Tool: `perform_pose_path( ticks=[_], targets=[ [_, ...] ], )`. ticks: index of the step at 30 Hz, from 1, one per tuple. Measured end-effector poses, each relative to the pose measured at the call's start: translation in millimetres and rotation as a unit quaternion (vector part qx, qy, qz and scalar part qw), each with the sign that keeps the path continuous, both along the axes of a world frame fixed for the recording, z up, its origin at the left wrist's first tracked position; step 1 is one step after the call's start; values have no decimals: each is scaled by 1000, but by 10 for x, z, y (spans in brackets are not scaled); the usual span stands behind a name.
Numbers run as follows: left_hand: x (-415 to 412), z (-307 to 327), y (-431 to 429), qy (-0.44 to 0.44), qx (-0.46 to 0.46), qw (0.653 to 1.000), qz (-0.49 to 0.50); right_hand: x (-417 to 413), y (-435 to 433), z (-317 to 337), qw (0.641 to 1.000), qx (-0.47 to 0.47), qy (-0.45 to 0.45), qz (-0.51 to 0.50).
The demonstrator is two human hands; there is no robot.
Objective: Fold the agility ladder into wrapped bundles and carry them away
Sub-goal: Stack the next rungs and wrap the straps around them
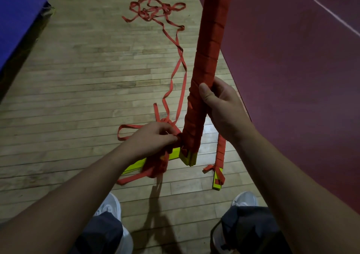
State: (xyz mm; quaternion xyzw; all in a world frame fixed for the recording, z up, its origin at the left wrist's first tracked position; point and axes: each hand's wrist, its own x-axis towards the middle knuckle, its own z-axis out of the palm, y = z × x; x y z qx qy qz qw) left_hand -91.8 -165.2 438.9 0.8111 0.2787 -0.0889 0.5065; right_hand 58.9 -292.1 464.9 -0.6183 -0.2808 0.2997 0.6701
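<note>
So, quick rundown:

Held bundle: the wrapped bundle (206,63) is a stack of yellow rungs wound w/ red strap, held near upright, top leaning away and to the right, running out the top of frame. Yellow rung ends (188,158) poke out at the bottom, just above the floor.

Right hand (224,105): closed around the bundle's lower half, thumb across the front, fingers behind it.

Left hand (155,137): pinched shut on red strap right beside the bundle's lower end; can't tell exactly how many strands it has.

Below left hand: a wad of red strap (155,166) over more yellow rungs (136,165) lying flat on the floor, w/ a loop of strap sticking out to the left.

Loose strap (176,63): two strands trail away across the floor to a tangled pile (155,8) far up the frame.

Second bundle (219,162): smaller, already wrapped, lying on the floor just right of the held one, yellow end toward the feet.

Floor: pale wood floor (78,90), dark red court area (292,68) on the right w/ a white line, blue mat (17,16) top left.

Feet: white shoes (109,207) and dark trouser legs at the bottom edge.
</note>
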Motion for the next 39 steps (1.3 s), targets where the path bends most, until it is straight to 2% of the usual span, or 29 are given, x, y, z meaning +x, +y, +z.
perform_pose_path(
  ticks=[3,9,13,15,18,20,22,24,27,33,37,39],
  targets=[
    [-7,-2,-35,-31,33,999,10,-2,30,-41,999,-24,-13,-32],
    [-43,-76,-210,-22,125,991,-34,-85,83,-90,994,-52,9,-97],
    [-65,-91,-260,-92,171,979,-62,-96,89,-86,991,-75,9,-112],
    [-76,-39,-189,-103,136,982,-87,-45,61,-68,991,-71,16,-115],
    [-83,16,-25,-120,-3,987,-110,39,19,-6,984,8,142,-105],
    [-102,20,30,-138,-78,980,-124,36,9,37,962,69,254,-70],
    [-113,16,27,-148,-117,972,-137,-20,8,80,925,116,362,-14],
    [-102,14,26,-149,-125,970,-144,-55,8,105,909,132,393,28],
    [-87,50,35,-125,-92,973,-173,-33,10,139,921,126,368,37],
    [-86,35,46,-8,88,976,-199,-46,39,83,962,62,266,3],
    [-74,47,69,-40,78,987,-135,4,18,53,988,9,150,-34],
    [-83,57,31,-49,68,991,-109,-21,24,28,990,6,137,-43]
  ],
)
